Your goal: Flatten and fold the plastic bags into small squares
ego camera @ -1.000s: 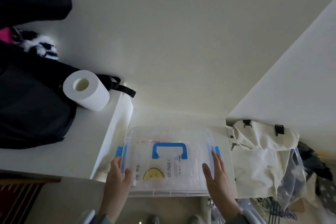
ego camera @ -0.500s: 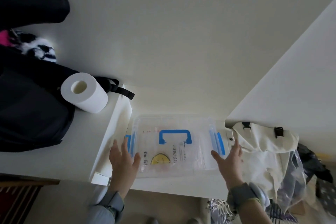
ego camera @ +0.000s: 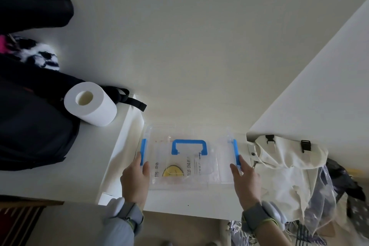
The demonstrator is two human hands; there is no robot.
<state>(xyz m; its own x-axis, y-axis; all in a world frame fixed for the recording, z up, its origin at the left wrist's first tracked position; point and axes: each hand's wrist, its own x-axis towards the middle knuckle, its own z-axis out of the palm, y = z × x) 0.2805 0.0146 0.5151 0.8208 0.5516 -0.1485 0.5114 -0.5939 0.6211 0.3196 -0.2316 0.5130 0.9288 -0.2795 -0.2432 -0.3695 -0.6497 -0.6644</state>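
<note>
Where both hands (ego camera: 246, 179) seemingly grip: clear box (ego camera: 189, 158), bags inside.

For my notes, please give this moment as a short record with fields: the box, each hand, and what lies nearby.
box: clear plastic box, blue handle on lid, printed bags inside
left hand: holds box's left side at blue clip
right hand: holds right side at blue clip
left of box: paper roll, black backpack
right of box: cream cloth bag
</note>
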